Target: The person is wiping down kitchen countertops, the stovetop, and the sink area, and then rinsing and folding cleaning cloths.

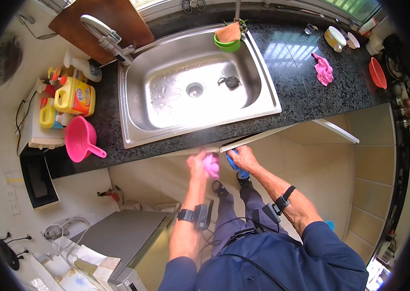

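My left hand (196, 164) grips a bunched pink cloth (212, 166) just below the counter's front edge; it looks slightly blurred. Close beside it, my right hand (246, 158) has its fingers around a blue cloth (232, 162), whose lower end hangs down. That hand is at the edge of a partly open cabinet door (259, 137) under the sink, and whether it grips the door I cannot tell. Above both hands is a stainless steel sink (155, 135) with a dark scrubbing pad (231, 82) in its basin.
Another cabinet door (335, 131) juts out at right. A pink strainer (80, 140) overhangs the counter's left front near detergent jugs (75, 96). A second pink cloth (323, 70) lies on the dark stone counter (288, 91). A grey-topped appliance (128, 227) stands at lower left.
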{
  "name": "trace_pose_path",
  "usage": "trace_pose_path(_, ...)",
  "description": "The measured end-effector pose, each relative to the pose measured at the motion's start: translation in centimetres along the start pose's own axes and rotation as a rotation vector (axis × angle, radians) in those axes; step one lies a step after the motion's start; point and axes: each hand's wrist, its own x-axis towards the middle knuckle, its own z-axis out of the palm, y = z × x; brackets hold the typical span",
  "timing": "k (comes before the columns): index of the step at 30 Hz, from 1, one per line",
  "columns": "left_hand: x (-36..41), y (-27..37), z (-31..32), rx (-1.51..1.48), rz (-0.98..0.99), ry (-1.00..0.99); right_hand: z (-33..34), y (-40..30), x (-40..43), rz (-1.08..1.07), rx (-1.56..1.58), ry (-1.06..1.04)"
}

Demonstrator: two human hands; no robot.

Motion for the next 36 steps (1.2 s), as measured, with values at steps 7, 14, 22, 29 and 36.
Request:
trace_pose_path(7, -0.4, 0.0, 0.9, -0.079, -0.020, 0.011, 0.6, 1.4, 0.7, -0.051, -0.055, 0.060)
trace_pose_path(14, 0.1, -0.5, 0.3, -0.018, -0.001, 0.011, 1.1, 1.5, 1.0, -0.108, 0.003, 0.098)
trace_pose_path(22, -0.3, 0.5, 1.5, -0.046, -0.011, -0.042, 0.3, 1.7, 1.4, -0.060, -0.026, 0.008)
trace_pose_path(29, -0.1, 0.4, 1.2, -0.063, -0.029, 0.006, 0.3, 0.9, 1.0, -0.083, -0.001, -0.012)
trace_pose_path(36, -0.7, 0.6, 1.6, -0.067, -0.027, 0.009, 0.7, 1.2, 1.0, -0.162, 0.053, 0.070)
